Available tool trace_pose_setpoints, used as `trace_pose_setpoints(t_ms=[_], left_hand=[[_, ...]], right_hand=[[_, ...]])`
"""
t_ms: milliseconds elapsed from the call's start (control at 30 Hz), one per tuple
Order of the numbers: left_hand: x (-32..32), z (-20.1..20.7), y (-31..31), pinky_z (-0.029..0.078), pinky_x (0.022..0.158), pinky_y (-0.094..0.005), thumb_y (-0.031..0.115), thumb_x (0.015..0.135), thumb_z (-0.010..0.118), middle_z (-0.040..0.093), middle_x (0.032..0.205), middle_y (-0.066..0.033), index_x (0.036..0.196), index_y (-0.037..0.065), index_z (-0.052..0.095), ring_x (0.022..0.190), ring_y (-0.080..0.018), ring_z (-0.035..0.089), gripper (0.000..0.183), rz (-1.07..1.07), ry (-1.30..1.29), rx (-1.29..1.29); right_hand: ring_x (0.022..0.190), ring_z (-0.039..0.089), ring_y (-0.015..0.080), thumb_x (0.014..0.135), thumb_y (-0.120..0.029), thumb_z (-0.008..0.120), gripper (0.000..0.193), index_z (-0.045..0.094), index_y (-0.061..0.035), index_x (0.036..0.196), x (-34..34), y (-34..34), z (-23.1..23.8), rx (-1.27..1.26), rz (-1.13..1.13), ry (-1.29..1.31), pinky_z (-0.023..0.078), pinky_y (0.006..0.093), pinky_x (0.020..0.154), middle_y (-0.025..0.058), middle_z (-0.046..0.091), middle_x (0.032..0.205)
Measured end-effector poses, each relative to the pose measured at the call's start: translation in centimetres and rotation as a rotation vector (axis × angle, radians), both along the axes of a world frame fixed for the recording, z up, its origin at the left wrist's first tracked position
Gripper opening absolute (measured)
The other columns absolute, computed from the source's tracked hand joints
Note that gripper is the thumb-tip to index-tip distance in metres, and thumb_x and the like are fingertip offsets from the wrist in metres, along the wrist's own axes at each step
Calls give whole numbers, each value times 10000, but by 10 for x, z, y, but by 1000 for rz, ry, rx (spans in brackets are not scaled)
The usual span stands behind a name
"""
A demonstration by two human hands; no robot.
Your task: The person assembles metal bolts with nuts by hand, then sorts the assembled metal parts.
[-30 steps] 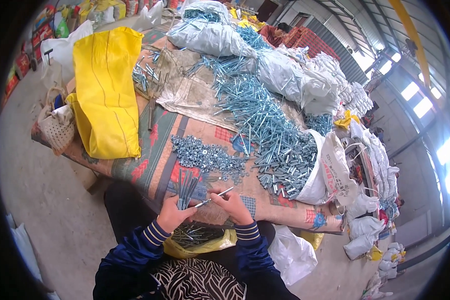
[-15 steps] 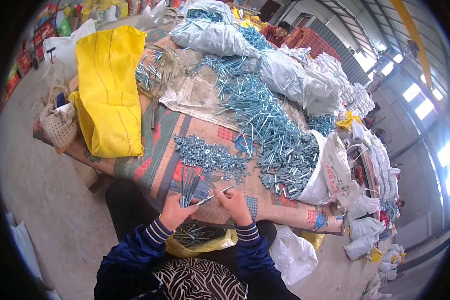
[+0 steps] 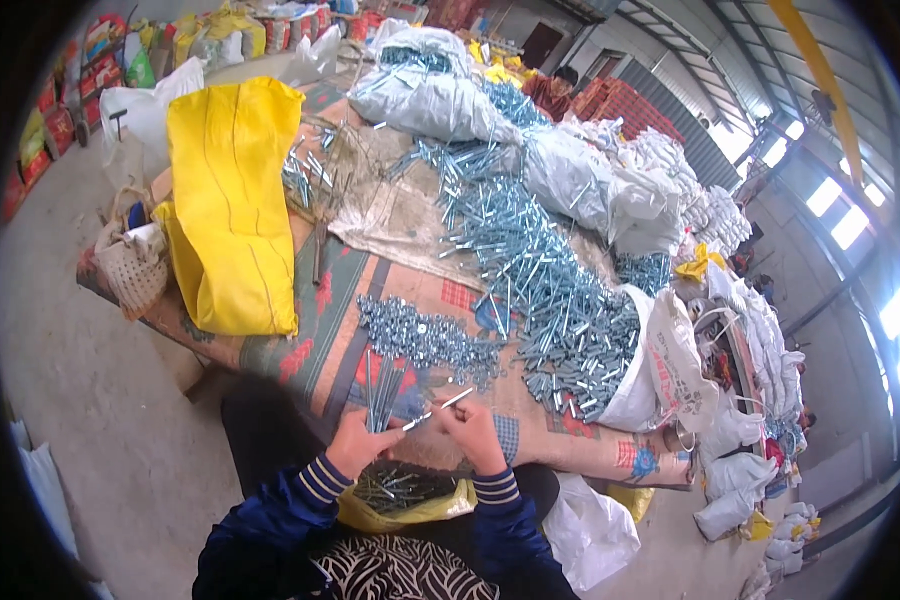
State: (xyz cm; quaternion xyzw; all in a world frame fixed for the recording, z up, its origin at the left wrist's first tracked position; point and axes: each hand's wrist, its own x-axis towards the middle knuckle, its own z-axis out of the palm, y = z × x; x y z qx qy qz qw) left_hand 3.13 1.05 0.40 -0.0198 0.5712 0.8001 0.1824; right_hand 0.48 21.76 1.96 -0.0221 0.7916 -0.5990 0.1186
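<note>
Seated at the counter (image 3: 270, 340), near edge. Both hands work one long bolt (image 3: 438, 408) held just above the cloth, between them. Bolt's long axis runs low-left to high-right; the free end points up and right, toward the big heap of bolts (image 3: 540, 300). Left hand (image 3: 360, 445) closes its fingers on the lower end and also clamps a small bundle of bolts (image 3: 380, 390) standing upward. Right hand (image 3: 475, 435) has fingers pinched around the shaft near the middle; what they grip there is too small to tell. Pile of nuts (image 3: 420, 338) lies just beyond the fingers. Yellow bag (image 3: 410, 500) of bolts sits in the lap.
</note>
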Motion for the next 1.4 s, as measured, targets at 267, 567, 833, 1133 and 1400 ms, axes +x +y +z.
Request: trace_pose_setpoints(t_ms=[267,567,833,1133,1400], left_hand=[[11,3,-3,438,470,-239,121,823,661,587,655,-32,954,16,626,519,-100,560,172,-21,76,-37],[-1,12,2,425,470,-225,59,810,654,585,639,-27,909,-24,635,508,-90,548,131,45,84,-57],[16,4,11,418,471,-206,66,810,663,563,661,-4,941,1,599,513,-78,535,159,-26,-57,35],[6,6,29,446,480,-223,94,847,635,586,703,-9,928,-19,602,515,-79,543,143,19,67,-255],[-7,-26,-4,374,453,-204,221,871,627,621,728,-35,1009,58,547,575,-98,569,228,-125,-389,-96]], right_hand=[[649,523,80,801,-172,682,173,628,-23,871,2,-8,3,100,96,93,432,250,573,-16,582,730],[837,612,118,911,-154,574,280,578,42,1111,-13,-9,9,-73,-76,151,467,234,771,87,659,944],[627,560,46,853,-159,637,169,660,-1,908,4,-4,26,201,-146,70,431,184,555,-10,633,716],[601,561,109,768,-241,722,286,653,9,890,12,-1,-6,293,-56,59,430,251,553,54,618,698],[857,596,269,711,-351,738,428,659,-52,1006,-58,137,-10,1075,-562,287,482,380,743,131,619,900]])
